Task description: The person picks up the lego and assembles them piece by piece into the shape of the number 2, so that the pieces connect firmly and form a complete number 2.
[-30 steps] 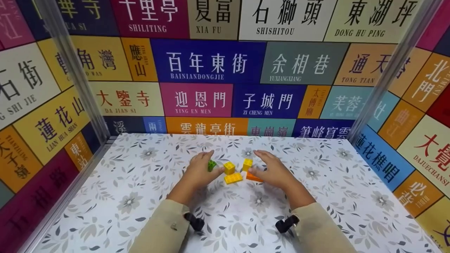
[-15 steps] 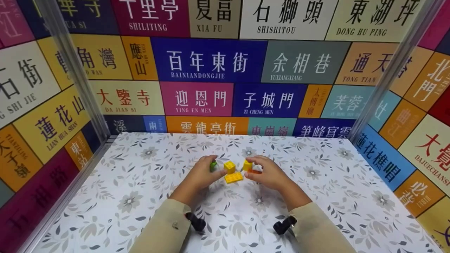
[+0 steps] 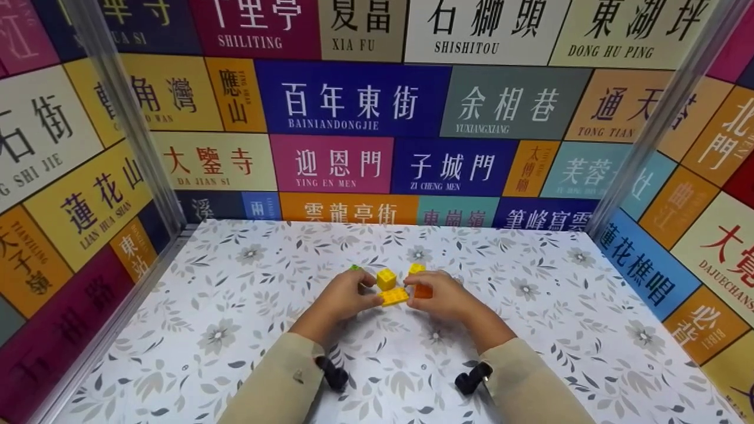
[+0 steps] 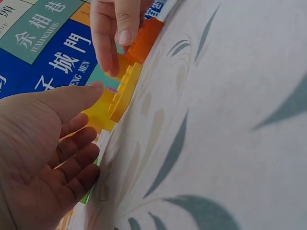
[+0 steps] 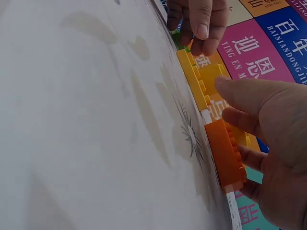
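Note:
A flat yellow toy building brick (image 3: 394, 297) lies on the table between the hands. Behind it stands a taller yellow brick (image 3: 386, 278). My left hand (image 3: 344, 297) is at the flat brick's left, fingers loosely bent, thumb apart from them and close to that brick; nothing sits in its grasp. A green brick (image 3: 355, 267) is mostly hidden behind that hand. My right hand (image 3: 439, 294) curves beside an orange brick (image 5: 223, 155), which lies before its lower fingers in the right wrist view; no pinch shows. Another yellow brick (image 3: 417, 268) peeks out behind the right hand.
The white table (image 3: 235, 377) has a grey leaf and flower print. Panels with colourful printed signs (image 3: 353, 100) rise at the back and both sides, with clear corner posts (image 3: 636, 123). A black device (image 3: 333, 374) is strapped at each sleeve cuff.
Both hands have come inward and slightly nearer the body, toward the flat yellow brick. Their fingers are more bent, and the left hand covers more of the green brick. The bricks look unmoved.

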Demonstrator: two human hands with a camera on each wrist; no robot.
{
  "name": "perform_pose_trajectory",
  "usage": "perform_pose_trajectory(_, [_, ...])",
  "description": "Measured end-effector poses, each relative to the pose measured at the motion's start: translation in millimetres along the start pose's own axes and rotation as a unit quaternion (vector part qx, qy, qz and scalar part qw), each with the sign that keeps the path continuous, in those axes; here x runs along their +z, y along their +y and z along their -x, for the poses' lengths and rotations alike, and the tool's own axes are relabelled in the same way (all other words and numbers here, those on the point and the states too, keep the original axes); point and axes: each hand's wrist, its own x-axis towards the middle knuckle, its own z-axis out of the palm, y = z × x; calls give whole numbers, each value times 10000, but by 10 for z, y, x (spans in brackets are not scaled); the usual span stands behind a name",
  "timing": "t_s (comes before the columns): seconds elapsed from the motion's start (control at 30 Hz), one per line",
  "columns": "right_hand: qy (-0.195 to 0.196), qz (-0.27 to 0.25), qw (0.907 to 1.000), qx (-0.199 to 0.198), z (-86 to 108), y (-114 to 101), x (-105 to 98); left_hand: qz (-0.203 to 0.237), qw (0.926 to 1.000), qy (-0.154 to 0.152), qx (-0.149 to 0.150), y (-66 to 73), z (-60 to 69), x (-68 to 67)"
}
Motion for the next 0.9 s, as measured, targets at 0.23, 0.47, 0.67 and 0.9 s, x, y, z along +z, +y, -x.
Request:
perform_pose_trajectory(0.23, [-197, 116, 9996, -151, -35, 5, 48, -126, 9998, -108, -93, 0, -15, 52])
perform_pose_trajectory(0.47, [-135, 227, 9992, -299, -98, 19, 83, -302, 9993, -182, 96, 4, -33, 98])
perform_pose_trajectory(0.67, [-47, 23, 9994, -340, -123, 20, 101, -313, 9990, -225, 226, 6, -32, 97])
perform_pose_trajectory(0.9, [7, -145, 9998, -115, -112, 1, 112, -305, 9989, -200, 300, 6, -21, 102])
